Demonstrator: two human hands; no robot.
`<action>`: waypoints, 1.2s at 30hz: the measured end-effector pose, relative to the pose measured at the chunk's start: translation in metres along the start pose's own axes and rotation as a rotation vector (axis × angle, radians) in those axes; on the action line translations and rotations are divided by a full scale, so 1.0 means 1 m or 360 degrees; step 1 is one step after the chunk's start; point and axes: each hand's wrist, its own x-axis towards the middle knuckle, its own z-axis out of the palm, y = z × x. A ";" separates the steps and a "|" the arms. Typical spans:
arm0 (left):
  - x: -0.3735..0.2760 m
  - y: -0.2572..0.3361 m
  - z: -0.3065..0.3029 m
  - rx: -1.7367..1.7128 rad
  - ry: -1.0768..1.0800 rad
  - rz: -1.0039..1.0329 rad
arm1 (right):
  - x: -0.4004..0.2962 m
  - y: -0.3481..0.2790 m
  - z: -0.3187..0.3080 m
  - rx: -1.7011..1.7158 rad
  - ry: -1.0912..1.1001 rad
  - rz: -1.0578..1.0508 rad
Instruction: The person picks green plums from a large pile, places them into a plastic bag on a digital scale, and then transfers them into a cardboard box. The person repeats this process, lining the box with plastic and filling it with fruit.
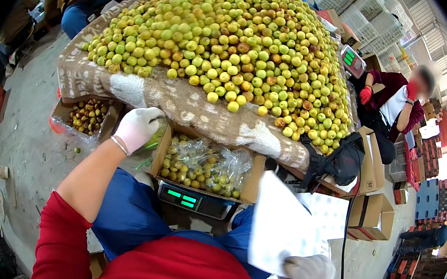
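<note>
My left hand (139, 128), in a pale glove, is at the blanket's edge above a carton; its fingers are curled and I cannot tell whether anything is in them. In my gloved right hand (309, 274), low on the right, is a white paper sheet (280, 220); the hand is blurred. More printed sheets (331, 214) lie behind it. Between my knees a cardboard box (161, 148) with green-yellow fruit (190, 176) and clear plastic film (226, 160) rests on a digital scale (210, 208). Beyond lies a large heap of round green and reddish fruit (238, 55) on a patterned brown blanket (178, 103).
A box of darker fruit (88, 115) stands left. A black bag (346, 162) lies at the blanket's right corner, with a cable (343, 250) hanging down. Open cartons (369, 218) stand right. A co-worker in red gloves (393, 103) sits beyond, near another scale (353, 60).
</note>
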 end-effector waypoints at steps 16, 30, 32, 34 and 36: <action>-0.016 -0.024 -0.035 -0.0087 0.0292 -0.0101 | 0.240 -0.010 0.196 -0.0269 -0.0760 0.0043; -0.011 -0.017 -0.033 -0.0202 0.0165 -0.0192 | 0.272 -0.032 0.184 -0.0177 -0.0700 0.0176; -0.012 -0.017 -0.036 -0.0188 0.0166 -0.0161 | 0.281 -0.014 0.203 -0.0233 -0.0800 0.0268; -0.005 -0.015 -0.034 -0.0180 0.0174 -0.0107 | 0.292 0.035 0.251 -0.0487 -0.0964 0.0494; -0.009 -0.022 -0.031 -0.0237 0.0105 -0.0237 | 0.284 0.052 0.260 -0.0506 -0.0935 0.0509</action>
